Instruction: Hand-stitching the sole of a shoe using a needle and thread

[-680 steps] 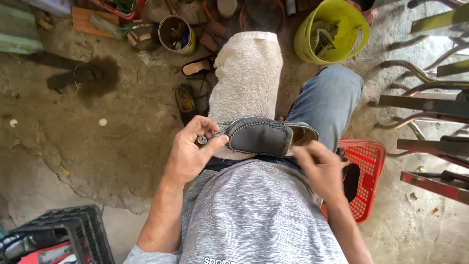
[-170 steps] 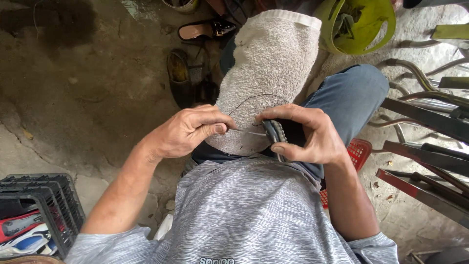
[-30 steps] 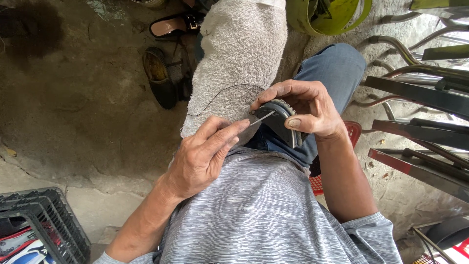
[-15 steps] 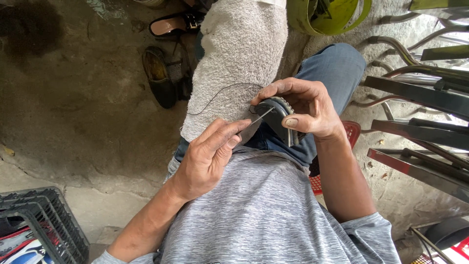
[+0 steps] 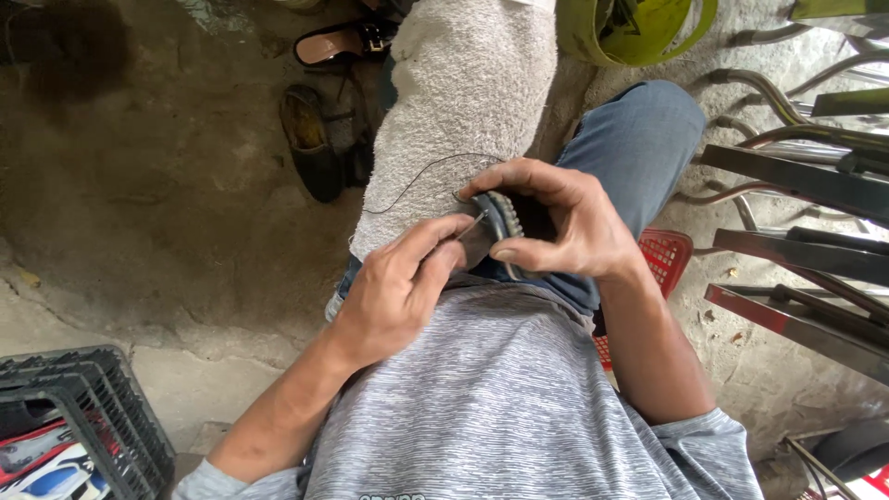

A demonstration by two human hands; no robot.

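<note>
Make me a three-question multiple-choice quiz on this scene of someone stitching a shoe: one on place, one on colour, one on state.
1. Where does the towel lie?
A. on the floor
B. over the person's left leg
C. in the black crate

2. What colour is the basket beside the right leg?
A. red
B. blue
C. white

3. How is the shoe held?
A. lying loose on the floor
B. hanging from a hook
C. gripped in the right hand, with the left hand at its edge

Answers:
1 B, the towel drapes along the left thigh and knee.
2 A, its red mesh shows behind the right hand.
3 C, right-hand fingers wrap the shoe while the left hand pinches a needle against it.
</note>
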